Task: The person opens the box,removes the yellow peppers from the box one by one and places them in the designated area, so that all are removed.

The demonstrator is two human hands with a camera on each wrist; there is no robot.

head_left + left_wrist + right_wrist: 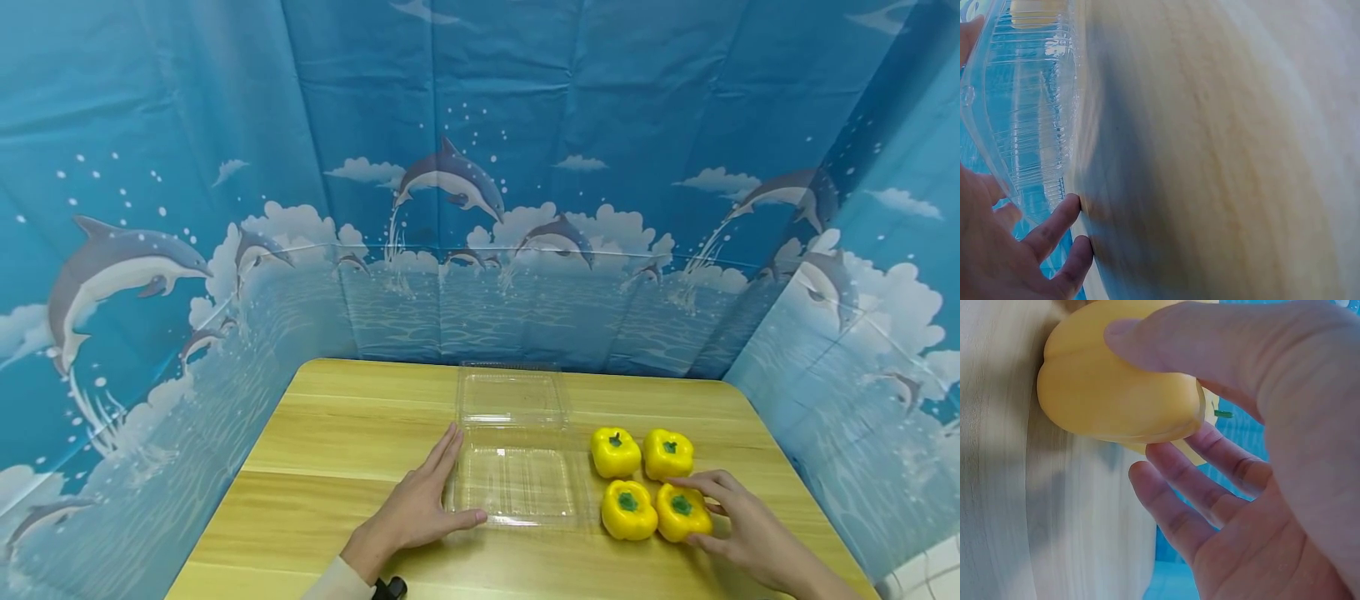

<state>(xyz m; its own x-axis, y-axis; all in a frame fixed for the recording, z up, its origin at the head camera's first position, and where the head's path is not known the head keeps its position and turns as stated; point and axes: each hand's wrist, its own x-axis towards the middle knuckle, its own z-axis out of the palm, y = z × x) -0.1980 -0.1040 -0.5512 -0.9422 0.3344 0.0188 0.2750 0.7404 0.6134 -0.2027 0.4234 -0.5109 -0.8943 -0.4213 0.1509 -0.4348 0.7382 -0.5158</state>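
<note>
A clear plastic clamshell container lies with its lid folded back toward the wall. My left hand rests at its left side, fingers extended along the edge and thumb at the near left corner. The container also shows in the left wrist view, beside the left hand. To the right, my right hand holds the near right yellow bell pepper between thumb and fingers. In the right wrist view, the thumb of my right hand lies against that pepper; the index finger is mostly hidden.
More yellow bell peppers stand close by: one at the near left, one at the far left and one at the far right. Everything is on a wooden table, with a blue dolphin-print curtain around its back and sides.
</note>
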